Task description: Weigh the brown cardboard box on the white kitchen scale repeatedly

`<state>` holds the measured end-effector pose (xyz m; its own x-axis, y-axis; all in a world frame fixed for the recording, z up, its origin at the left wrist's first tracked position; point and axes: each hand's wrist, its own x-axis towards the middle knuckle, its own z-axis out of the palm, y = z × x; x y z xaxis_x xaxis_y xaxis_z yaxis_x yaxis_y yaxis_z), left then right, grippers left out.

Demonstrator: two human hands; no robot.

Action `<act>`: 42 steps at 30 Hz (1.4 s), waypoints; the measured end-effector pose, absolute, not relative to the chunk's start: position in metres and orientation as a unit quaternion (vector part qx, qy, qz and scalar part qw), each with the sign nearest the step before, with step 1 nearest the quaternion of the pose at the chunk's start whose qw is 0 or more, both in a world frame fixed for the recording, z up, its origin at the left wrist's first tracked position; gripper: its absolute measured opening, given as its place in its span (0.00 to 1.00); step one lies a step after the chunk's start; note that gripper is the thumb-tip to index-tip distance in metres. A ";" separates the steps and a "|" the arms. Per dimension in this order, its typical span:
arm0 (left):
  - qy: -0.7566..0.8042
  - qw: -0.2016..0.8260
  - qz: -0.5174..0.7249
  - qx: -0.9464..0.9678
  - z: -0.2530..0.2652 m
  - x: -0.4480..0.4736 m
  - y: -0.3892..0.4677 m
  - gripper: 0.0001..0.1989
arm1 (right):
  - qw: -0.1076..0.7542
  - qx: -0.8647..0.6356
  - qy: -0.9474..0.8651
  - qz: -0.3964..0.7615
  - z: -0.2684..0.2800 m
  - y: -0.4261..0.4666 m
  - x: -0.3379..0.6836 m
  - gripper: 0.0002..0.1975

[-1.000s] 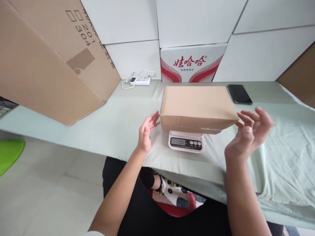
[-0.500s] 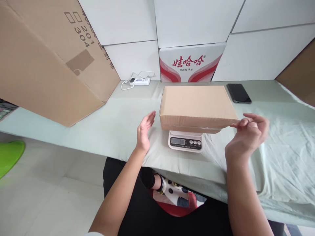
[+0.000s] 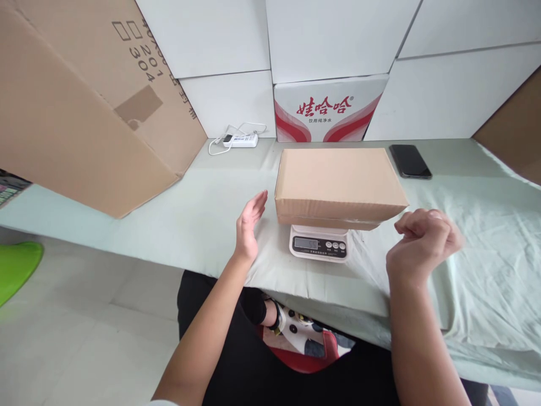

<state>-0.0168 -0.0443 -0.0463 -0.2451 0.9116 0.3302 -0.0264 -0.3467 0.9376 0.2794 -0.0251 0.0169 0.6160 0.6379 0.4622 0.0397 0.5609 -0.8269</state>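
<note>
With our left hand flat and free and right hand fisted on nothing, we judge the cardboard box on the scale stiff, light, best gripped by its short ends.

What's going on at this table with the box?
A person sits at a table draped in pale green cloth. A flat brown cardboard box rests on a small white digital scale. Neither hand touches it: the open left hand hovers beside its left end, and the right hand, fingers curled in, is just off its right corner. A black phone lies behind.
</note>
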 end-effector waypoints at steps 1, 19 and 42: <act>0.444 0.360 0.652 0.498 -0.047 -0.017 -0.044 0.47 | 0.792 -0.426 -0.396 0.186 0.017 -0.025 0.279 0.14; 0.518 0.270 0.735 0.344 -0.023 -0.012 -0.043 0.32 | 0.809 -0.415 -0.372 0.186 0.017 -0.026 0.278 0.16; 0.464 0.471 0.747 0.077 0.004 -0.022 -0.041 0.27 | 0.795 -0.416 -0.257 0.358 0.025 -0.029 0.283 0.19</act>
<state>-0.0218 -0.0411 0.0039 -0.5454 0.7739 -0.3220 -0.6320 -0.1273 0.7645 0.2826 -0.0291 0.0253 0.6117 0.7832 0.1110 -0.3554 0.3975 -0.8460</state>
